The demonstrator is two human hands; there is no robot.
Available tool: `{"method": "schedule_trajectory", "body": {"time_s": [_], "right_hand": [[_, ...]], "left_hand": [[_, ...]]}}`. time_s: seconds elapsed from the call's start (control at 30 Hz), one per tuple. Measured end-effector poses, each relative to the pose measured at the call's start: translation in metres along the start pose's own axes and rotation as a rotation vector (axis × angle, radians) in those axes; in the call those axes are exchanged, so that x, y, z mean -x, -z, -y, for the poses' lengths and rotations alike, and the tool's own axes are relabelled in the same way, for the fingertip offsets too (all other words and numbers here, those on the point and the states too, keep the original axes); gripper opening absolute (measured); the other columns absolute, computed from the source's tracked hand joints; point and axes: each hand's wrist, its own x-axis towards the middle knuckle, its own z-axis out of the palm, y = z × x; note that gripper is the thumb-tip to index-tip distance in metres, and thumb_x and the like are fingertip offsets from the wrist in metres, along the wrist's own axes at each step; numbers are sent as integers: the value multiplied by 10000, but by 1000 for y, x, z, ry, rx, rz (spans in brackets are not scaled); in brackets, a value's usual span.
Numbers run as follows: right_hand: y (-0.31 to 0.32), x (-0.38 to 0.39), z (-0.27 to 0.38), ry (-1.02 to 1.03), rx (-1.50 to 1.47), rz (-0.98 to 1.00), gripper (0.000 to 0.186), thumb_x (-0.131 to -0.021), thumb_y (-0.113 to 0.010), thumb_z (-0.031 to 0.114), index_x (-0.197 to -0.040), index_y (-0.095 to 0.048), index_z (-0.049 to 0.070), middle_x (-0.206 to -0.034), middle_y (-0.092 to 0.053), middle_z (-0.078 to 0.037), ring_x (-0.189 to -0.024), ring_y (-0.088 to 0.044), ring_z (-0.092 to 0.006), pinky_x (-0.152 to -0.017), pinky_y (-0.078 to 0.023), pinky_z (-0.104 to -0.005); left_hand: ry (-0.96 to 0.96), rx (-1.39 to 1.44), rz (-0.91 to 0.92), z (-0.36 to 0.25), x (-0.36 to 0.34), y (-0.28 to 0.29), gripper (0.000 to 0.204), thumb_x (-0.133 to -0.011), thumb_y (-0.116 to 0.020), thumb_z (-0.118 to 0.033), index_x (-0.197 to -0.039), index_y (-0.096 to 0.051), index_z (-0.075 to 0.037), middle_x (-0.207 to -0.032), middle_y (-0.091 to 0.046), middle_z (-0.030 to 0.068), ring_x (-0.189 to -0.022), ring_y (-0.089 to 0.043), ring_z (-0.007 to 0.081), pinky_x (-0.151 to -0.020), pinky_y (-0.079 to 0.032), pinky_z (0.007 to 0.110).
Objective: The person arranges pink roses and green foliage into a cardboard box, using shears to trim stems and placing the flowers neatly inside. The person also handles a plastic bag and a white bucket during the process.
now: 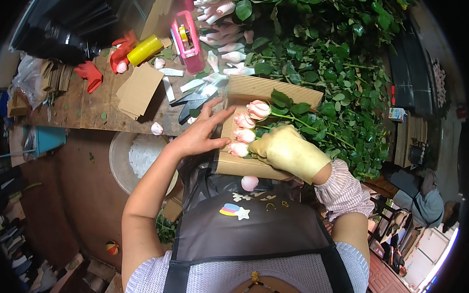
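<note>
Pale pink roses [244,135], several in a row with heads pointing left, lie on a sheet of corrugated brown cardboard [305,93] at the table's near edge. My right hand [286,151], in a yellow glove, is closed at the nearest rose, just behind its head; the fingertips are partly hidden. My bare left hand [203,130] has its fingers spread at the cardboard's left edge, beside the rose heads, and grips nothing. Scissors [190,103] with dark handles lie just beyond this hand. A loose pink petal [249,183] rests on my dark apron [252,226].
Leafy rose stems [326,72] are heaped along the back and right. Netted rose heads [233,47] lie beside a pink tape dispenser [188,42]. Cardboard pieces [138,91], a yellow roll [145,50] and red gloves [89,76] lie left. A tub [120,160] with white scraps stands below the table.
</note>
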Motion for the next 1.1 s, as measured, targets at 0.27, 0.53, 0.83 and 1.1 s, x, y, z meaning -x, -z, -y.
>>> {"method": "schedule_trajectory", "body": {"time_s": [0.27, 0.53, 0.83, 1.1], "right_hand": [[4, -7, 4, 20, -6, 29, 79, -776, -701, 175, -787, -683, 99, -693, -677, -123, -646, -708, -307, -597, -530, -416], [-8, -17, 2, 27, 170, 151, 167, -702, -780, 189, -793, -675, 96, -700, -675, -142, -651, -698, -339, -598, -519, -452], [11, 5, 9, -266, 73, -89, 160, -918, -634, 225, -869, -681, 81, -758, -719, -123, -699, -727, -318, -614, -563, -472], [-28, -15, -17, -170, 172, -28, 127, -861, -624, 155, -945, -698, 96, -796, -741, -130, -741, -755, -310, -557, -556, -486]], "left_hand": [[-15, -24, -11, 2, 1, -2, 850, -848, -810, -306, -1584, -401, -185, -1630, -208, 240, -1486, -323, 457, -1185, -375, 489], [-5, -16, 98, 13, -9, -5, 1146, -800, -858, -447, -1630, -171, -56, -1670, -95, 270, -1558, -126, 437, -1255, -216, 487], [-29, -5, -51, 11, -8, -38, 1363, -688, -934, -532, -1566, -70, 51, -1603, -68, 376, -1551, -43, 511, -1276, -151, 525], [23, -99, 41, 1, -10, -33, 1277, -709, -938, -481, -1590, -98, -97, -1605, -59, 368, -1541, 6, 543, -1268, -146, 557]]}}
